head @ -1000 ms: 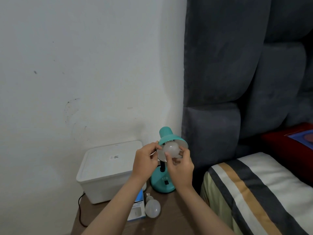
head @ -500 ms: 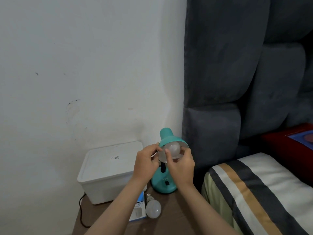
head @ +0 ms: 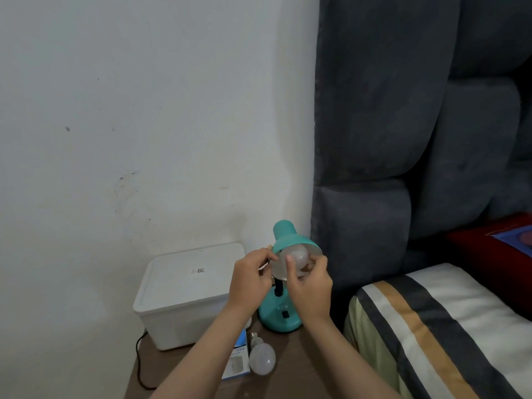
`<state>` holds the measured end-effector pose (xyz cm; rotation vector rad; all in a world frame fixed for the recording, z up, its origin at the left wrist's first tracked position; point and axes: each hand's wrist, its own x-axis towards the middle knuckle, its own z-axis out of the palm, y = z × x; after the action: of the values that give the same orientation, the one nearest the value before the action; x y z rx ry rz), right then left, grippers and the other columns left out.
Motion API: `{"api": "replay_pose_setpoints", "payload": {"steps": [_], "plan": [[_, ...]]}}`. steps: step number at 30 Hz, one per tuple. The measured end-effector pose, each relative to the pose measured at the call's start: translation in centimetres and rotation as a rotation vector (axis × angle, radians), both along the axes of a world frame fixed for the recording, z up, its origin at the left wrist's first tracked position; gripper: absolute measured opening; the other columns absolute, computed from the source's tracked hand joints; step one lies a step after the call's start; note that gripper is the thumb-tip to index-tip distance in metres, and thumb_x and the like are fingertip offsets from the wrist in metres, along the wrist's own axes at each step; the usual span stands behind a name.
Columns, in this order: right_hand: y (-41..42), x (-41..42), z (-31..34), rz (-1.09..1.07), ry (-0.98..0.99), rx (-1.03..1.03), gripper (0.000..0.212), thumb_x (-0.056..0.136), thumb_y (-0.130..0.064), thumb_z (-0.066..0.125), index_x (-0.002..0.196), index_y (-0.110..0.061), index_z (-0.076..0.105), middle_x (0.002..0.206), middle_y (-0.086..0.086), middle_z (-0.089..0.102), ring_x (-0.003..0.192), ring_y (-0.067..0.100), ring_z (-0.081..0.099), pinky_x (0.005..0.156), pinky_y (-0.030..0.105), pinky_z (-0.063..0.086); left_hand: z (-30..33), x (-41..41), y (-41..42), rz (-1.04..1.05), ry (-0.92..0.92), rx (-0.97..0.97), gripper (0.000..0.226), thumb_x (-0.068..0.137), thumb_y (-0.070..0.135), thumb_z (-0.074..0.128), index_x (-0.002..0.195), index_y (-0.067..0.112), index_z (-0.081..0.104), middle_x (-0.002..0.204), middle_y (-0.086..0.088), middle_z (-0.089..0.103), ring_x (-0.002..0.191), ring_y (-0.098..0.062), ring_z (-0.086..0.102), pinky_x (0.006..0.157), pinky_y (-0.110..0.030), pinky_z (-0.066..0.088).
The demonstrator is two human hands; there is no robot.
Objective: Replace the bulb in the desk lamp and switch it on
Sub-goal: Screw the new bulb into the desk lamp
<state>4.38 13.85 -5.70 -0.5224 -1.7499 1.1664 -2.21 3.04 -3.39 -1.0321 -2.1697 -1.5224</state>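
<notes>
Now the right hand [head: 309,286] is pinching the bulb [head: 299,259] inside the lamp shade [head: 290,243], the left hand [head: 250,279] is gripping its rim, and a crooked turn is risking cross-threading.

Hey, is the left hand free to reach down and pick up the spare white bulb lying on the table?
Probably not yet: the left hand grips the teal lamp shade's rim, though the white bulb lies uncovered on the brown table.

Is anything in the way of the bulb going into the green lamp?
Nothing visible. The right hand holds the bulb inside the lamp shade already, while the left hand pinches the shade's rim. The socket itself is hidden.
</notes>
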Motion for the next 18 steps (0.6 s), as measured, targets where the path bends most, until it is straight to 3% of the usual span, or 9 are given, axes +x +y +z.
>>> {"api": "replay_pose_setpoints", "payload": {"steps": [3,8,11,13,18], "plan": [[-0.4,0.0,-0.2,-0.001,0.089,0.096,0.037,0.084,-0.027,0.066,0.115,-0.012,0.053,0.11,0.005,0.046,0.086,0.011,0.056,0.067,0.005,0.046,0.1,-0.1,0.0,0.005,0.01,-0.009,0.029,0.078,-0.009,0.056,0.086,0.016,0.067,0.099,0.004,0.071,0.103,0.003,0.061,0.087,-0.024,0.054],[-0.3,-0.2,-1.4,0.082,0.133,0.207,0.043,0.079,-0.01,0.072,0.118,-0.015,0.056,0.116,0.01,0.045,0.093,0.016,0.06,0.073,0.017,0.056,0.1,0.0,0.0,0.014,-0.002,0.0,0.028,0.078,-0.009,0.057,0.086,0.016,0.067,0.102,0.0,0.071,0.101,-0.003,0.064,0.087,-0.027,0.055],[-0.2,0.1,-0.8,0.023,0.119,0.117,0.04,0.079,-0.021,0.073,0.114,-0.014,0.056,0.106,0.007,0.054,0.083,0.013,0.061,0.067,0.006,0.049,0.1,0.1,0.0,0.016,-0.001,-0.005,0.029,0.077,-0.01,0.056,0.086,0.015,0.067,0.099,0.0,0.072,0.102,-0.003,0.064,0.087,-0.027,0.055],[-0.3,0.1,-0.2,-0.013,0.095,0.035,0.04,0.081,-0.028,0.071,0.112,-0.013,0.052,0.105,0.005,0.056,0.087,0.016,0.06,0.064,0.004,0.044,0.1,0.1,0.0,0.017,0.001,-0.002,0.03,0.077,-0.01,0.055,0.085,0.016,0.067,0.098,0.0,0.072,0.104,-0.002,0.063,0.087,-0.026,0.054],[-0.6,-0.4,-0.3,-0.002,0.145,0.124,0.037,0.084,-0.016,0.067,0.118,-0.009,0.055,0.111,0.007,0.042,0.086,0.013,0.056,0.07,0.002,0.045,0.1,0.2,0.1,0.016,-0.002,0.011,0.028,0.078,-0.009,0.057,0.085,0.016,0.067,0.098,-0.001,0.072,0.103,-0.006,0.064,0.087,-0.026,0.055]]}}
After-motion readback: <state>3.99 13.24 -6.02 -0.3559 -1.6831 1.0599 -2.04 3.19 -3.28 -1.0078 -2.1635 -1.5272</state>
